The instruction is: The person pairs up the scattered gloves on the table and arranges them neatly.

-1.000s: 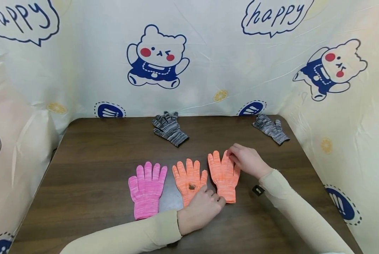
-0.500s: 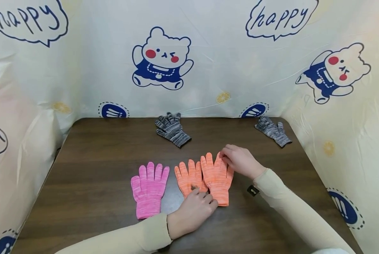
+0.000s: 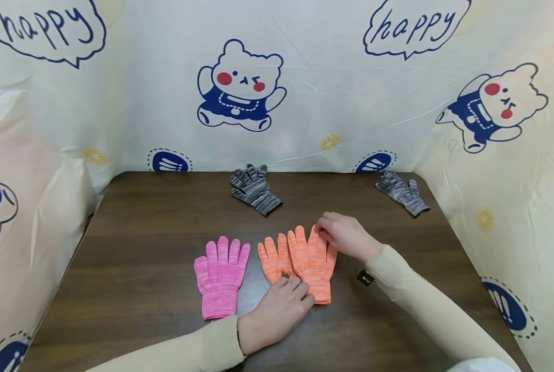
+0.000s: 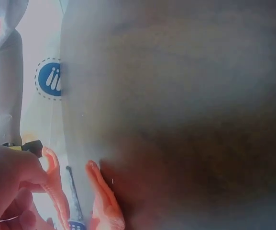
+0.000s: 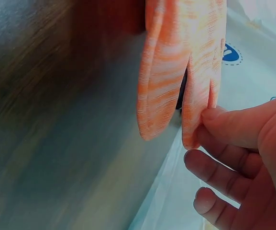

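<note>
at right, fingers [image 5: 214, 173] pinched, holding orange glove [image 3: 311, 261]

A pink glove [image 3: 222, 281] lies left of centre, fingers pointing up the frame. At the brown table's [image 3: 142, 232] far edge sit a striped grey glove [image 3: 256, 191] near the middle and another grey glove [image 3: 403, 195] towards the right. Behind, a pale cloth [image 3: 323, 93] shows winking bears [image 3: 239, 108] (red-cheeked, blue-clad) and, uppermost, "happy" bubbles [image 3: 409, 28].
</note>
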Motion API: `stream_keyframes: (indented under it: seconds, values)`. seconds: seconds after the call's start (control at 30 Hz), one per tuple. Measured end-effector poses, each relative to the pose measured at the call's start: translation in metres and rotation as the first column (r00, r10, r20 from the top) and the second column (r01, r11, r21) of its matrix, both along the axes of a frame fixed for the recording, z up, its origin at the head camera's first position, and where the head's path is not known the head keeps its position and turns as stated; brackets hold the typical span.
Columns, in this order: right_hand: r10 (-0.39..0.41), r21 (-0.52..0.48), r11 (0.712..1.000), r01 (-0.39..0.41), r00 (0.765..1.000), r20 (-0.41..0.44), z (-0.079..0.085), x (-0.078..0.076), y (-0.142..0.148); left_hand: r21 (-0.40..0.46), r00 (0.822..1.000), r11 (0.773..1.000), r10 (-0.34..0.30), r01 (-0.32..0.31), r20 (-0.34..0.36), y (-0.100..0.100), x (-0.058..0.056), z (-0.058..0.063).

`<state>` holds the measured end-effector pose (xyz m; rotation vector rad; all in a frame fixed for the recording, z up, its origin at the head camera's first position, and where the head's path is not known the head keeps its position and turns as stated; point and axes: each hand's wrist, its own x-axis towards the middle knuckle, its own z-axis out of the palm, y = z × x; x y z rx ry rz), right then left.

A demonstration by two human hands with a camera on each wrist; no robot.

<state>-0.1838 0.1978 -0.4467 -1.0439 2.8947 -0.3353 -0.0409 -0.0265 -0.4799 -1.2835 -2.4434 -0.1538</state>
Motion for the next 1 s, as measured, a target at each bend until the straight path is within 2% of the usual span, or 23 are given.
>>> stream_keyframes:
  seconds: [0.4,0.7,1.0]
  values:
    - [0.046,0.009,0.999,-0.046,0.999,-0.015,-0.002,-0.001,-0.015,0.039,1.000,0.999,0.010,-0.009,-0.020,-0.005,0.003,-0.010]
    - [0.092,0.005,0.996,-0.092,0.995,-0.035,-0.002,0.000,-0.026,0.054,0.998,0.998,0.016,-0.020,0.065,-0.016,0.008,-0.011]
    - [0.119,0.034,0.992,-0.119,0.993,0.002,-0.001,0.000,-0.040,0.088,0.997,0.996,0.001,-0.007,0.071,-0.025,0.011,-0.010]
